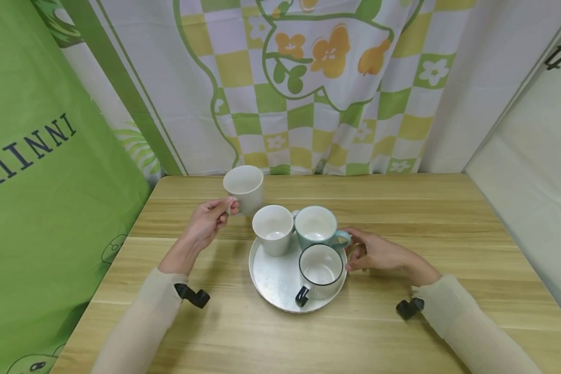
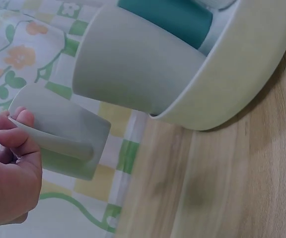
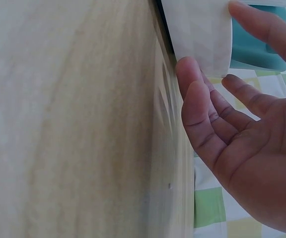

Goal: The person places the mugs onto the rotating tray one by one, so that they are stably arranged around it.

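Observation:
My left hand (image 1: 203, 224) pinches the handle of a plain white mug (image 1: 251, 199), held up beyond the left rim of a round white tray (image 1: 270, 280). In the left wrist view this mug (image 2: 73, 124) hangs tilted from thumb and fingers. On the tray stand another white mug (image 1: 276, 244), a teal mug (image 1: 315, 226) with a pale inside, and a white mug with a black rim and handle (image 1: 323, 291). Beside the tray's right edge is my right hand (image 1: 378, 252), fingers loosely bent, fingertips right at the black-rimmed mug and near the teal handle.
The wooden table (image 1: 425, 337) extends around the tray. A checked, flowered curtain (image 1: 304, 114) hangs along its far edge. Green cloth (image 1: 65, 197) borders the left side, and a white sheet (image 1: 533, 156) the right.

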Available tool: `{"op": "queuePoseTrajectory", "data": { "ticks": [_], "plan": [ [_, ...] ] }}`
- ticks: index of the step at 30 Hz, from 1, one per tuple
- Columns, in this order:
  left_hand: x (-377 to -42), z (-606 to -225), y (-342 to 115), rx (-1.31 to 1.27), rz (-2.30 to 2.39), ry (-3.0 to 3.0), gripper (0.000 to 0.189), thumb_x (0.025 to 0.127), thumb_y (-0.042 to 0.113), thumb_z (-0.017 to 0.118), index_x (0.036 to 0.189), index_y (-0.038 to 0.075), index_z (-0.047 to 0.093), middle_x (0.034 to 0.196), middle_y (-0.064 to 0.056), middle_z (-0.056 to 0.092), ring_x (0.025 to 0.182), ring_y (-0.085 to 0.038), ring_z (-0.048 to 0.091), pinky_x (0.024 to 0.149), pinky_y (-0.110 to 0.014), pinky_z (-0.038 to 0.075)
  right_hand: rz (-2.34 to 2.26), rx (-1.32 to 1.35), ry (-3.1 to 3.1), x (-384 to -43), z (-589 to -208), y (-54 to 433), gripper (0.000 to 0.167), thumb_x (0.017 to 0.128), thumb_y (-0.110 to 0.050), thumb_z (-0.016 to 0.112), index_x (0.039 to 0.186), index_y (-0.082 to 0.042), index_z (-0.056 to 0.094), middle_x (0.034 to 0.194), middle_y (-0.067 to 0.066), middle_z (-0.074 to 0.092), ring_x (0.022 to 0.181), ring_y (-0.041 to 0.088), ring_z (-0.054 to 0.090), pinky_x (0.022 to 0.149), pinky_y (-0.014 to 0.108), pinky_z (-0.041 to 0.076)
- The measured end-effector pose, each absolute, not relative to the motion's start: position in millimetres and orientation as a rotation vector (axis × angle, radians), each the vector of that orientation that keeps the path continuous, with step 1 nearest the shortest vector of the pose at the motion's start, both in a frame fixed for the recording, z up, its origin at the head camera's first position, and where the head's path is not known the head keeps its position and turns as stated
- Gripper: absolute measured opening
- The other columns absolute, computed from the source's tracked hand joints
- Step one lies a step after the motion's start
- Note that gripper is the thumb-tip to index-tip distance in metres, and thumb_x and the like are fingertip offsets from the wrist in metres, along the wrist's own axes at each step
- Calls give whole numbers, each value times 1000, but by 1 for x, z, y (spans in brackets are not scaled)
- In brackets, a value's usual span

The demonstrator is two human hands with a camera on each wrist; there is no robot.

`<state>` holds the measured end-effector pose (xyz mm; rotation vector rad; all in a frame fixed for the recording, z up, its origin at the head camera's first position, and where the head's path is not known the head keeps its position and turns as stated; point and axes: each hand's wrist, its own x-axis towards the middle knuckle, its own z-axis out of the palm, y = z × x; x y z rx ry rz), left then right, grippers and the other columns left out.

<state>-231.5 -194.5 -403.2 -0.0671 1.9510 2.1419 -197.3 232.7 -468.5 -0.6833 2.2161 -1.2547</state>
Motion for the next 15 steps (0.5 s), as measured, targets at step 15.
{"op": "queuePoseTrajectory", "data": {
  "ticks": [15],
  "plan": [
    [-214, -384, -205, -16, 2227, 1912, 22, 100, 28, 61, 86, 20, 76, 76, 10, 72, 59, 1, 44, 50, -13, 33, -1253, -689, 2221, -197, -468, 233, 86, 82, -19, 83, 151, -9, 32, 118, 22, 59, 87, 23, 67, 60, 27, 56]
  ]
}}
